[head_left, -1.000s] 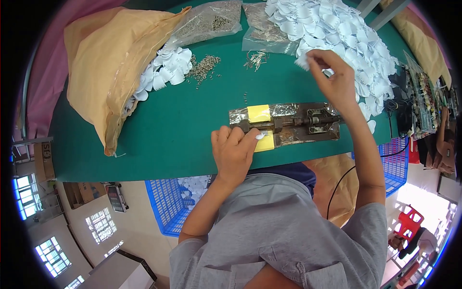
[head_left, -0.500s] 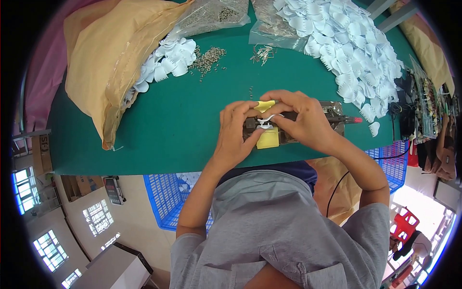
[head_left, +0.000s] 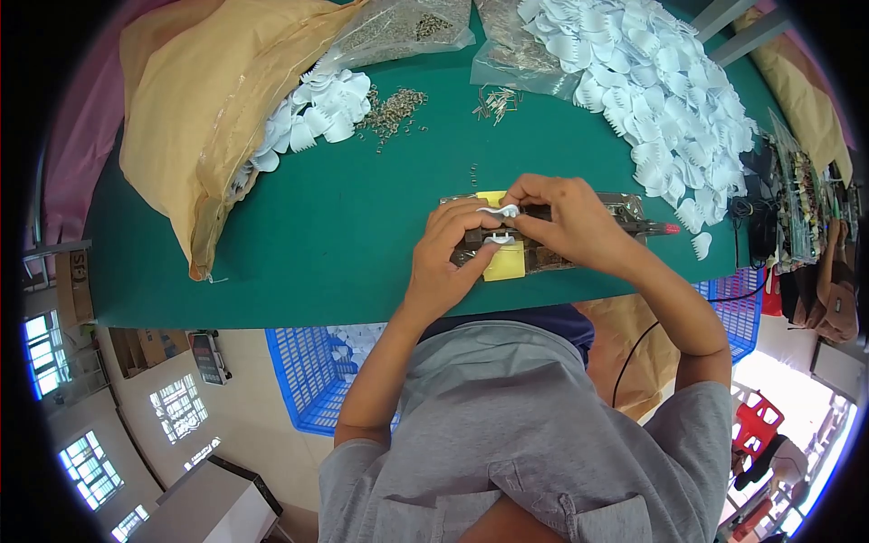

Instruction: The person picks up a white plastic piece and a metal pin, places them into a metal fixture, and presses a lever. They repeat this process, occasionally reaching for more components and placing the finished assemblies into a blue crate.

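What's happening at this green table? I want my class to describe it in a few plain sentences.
A person in a grey top works with two bare hands over a dark metal fixture on the green table. The right hand pinches an upper white piece; the left hand is close by, its thumb at a lower white piece. The two pieces are apart. A large pile of white toothed pieces lies to the right.

Daylight glares white at windows (head_left: 92, 472), lower left, and off the floor (head_left: 804, 387), lower right; we see the green table (head_left: 299, 240) evenly lit, fisheye edges bowing toward black.
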Demonstrator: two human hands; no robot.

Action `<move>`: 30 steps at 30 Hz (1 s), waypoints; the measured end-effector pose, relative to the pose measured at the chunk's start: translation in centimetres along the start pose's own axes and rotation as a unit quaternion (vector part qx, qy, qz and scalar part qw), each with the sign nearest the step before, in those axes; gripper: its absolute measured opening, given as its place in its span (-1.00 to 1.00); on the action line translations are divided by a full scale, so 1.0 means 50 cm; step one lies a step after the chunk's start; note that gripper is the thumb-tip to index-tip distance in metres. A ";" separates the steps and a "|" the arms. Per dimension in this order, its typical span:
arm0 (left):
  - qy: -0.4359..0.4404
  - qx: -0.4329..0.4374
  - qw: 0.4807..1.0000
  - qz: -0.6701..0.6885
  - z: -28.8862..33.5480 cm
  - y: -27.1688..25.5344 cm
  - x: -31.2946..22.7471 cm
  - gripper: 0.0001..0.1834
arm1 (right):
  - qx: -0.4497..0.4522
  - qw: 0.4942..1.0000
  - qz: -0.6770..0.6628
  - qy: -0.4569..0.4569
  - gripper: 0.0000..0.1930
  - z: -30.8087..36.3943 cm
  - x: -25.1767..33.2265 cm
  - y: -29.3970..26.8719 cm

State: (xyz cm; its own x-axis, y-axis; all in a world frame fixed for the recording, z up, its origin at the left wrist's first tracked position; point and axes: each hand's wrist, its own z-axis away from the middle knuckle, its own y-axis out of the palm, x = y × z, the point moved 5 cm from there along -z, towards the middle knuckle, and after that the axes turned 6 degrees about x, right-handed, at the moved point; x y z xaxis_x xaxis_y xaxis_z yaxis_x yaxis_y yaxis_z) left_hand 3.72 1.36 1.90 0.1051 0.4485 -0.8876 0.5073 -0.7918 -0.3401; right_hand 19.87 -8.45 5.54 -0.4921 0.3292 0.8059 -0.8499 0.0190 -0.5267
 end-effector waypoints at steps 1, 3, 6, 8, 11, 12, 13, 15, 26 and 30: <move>-0.001 -0.001 1.000 -0.001 0.001 0.000 0.000 -0.65 | 0.010 0.999 -0.034 -0.027 -0.79 0.004 0.009 -0.010; -0.018 -0.004 1.000 0.012 0.004 0.000 0.004 -0.62 | 0.021 0.996 -0.069 -0.053 -0.76 0.007 0.025 -0.018; -0.021 -0.001 0.999 0.026 0.004 -0.001 0.007 -0.64 | -0.008 0.990 -0.140 -0.020 -0.78 0.003 0.025 -0.018; -0.041 0.011 0.999 0.026 0.009 0.001 0.011 -0.57 | -0.030 0.985 -0.172 -0.012 -0.83 -0.003 0.011 -0.015; -0.048 -0.015 0.998 0.047 0.008 0.004 0.020 -0.39 | -0.090 0.988 -0.110 -0.061 -0.88 -0.007 0.008 -0.023; -0.031 -0.047 0.996 0.071 0.004 0.001 0.021 -0.29 | -0.090 0.988 -0.111 -0.061 -0.88 -0.009 0.003 -0.018; -0.020 -0.020 1.000 -0.001 -0.001 -0.005 0.013 -0.13 | -0.086 0.989 -0.012 -0.119 -0.89 -0.008 0.014 -0.010; -0.038 -0.021 0.997 0.059 0.009 0.005 0.021 -0.15 | -0.069 0.984 0.046 -0.156 -0.91 -0.004 0.032 0.011; -0.086 0.020 0.993 0.072 0.020 0.011 0.031 -0.17 | -0.062 0.982 0.046 -0.171 -0.86 0.017 0.037 0.012; -0.085 0.018 0.993 0.081 0.019 0.013 0.028 -0.18 | -0.135 0.963 0.118 -0.201 -0.84 0.044 0.047 0.019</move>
State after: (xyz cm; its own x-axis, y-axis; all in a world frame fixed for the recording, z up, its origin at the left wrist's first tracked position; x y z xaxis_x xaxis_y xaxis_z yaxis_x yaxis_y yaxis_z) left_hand 3.41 1.07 0.16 0.0358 0.2409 -0.9699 0.4638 -0.8637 -0.1974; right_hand 17.51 -9.77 7.54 -0.7443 -0.0362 0.6669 -0.6526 0.2514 -0.7148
